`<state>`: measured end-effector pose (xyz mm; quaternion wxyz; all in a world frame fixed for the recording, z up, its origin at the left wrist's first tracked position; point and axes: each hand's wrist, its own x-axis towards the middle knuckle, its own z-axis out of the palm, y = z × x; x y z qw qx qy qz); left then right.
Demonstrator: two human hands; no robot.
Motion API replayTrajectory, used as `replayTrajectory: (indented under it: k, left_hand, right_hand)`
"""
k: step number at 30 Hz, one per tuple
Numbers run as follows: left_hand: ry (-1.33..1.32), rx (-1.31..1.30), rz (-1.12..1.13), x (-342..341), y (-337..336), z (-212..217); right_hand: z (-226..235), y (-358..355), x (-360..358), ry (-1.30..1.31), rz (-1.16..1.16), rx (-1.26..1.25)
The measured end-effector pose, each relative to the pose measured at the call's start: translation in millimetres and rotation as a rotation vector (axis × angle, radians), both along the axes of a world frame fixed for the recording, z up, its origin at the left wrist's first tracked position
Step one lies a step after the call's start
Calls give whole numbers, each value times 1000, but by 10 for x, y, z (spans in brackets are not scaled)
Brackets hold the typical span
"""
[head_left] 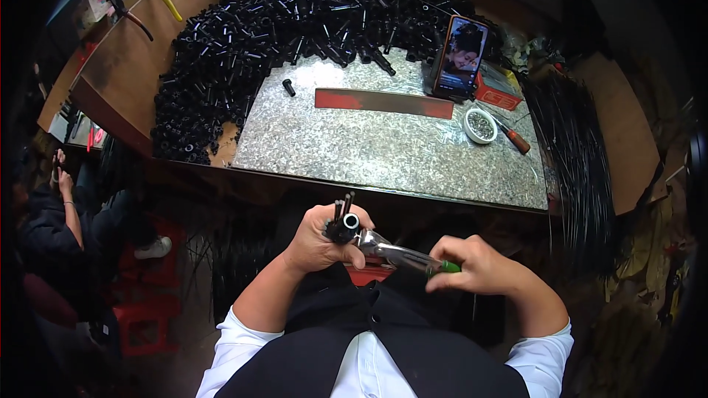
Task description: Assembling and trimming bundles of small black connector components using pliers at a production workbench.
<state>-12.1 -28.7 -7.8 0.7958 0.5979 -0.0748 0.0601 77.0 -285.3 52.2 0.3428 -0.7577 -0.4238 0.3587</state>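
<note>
My left hand [313,242] is closed round a black tube [342,228] with a pale ring at its open end. Several thin black rods stick up beside the tube in the same grip. My right hand [476,265] holds silver pliers [402,254] by the green-tipped handle end. The jaws of the pliers meet the tube's side, close to my left thumb; exactly what they grip is too small to tell. Both hands are over my lap, in front of the bench edge.
A big heap of black tubular parts [295,11] covers the back of the speckled bench top [354,151]. On it lie a red-edged strip [383,103], a phone [462,55], a bowl of small metal bits [480,126] and a screwdriver [518,141]. Another person [66,214] sits at left.
</note>
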Motion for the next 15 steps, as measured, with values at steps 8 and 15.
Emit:
replayTrajectory:
  k: [8, 15]
  left_hand:
    - [-35, -10, -182, 24, 29, -63]
    - [-80, -78, -16, 56, 153, -72]
  right_hand:
    - [111, 11, -61, 651, 56, -198]
    - [96, 49, -137, -915, -115, 256]
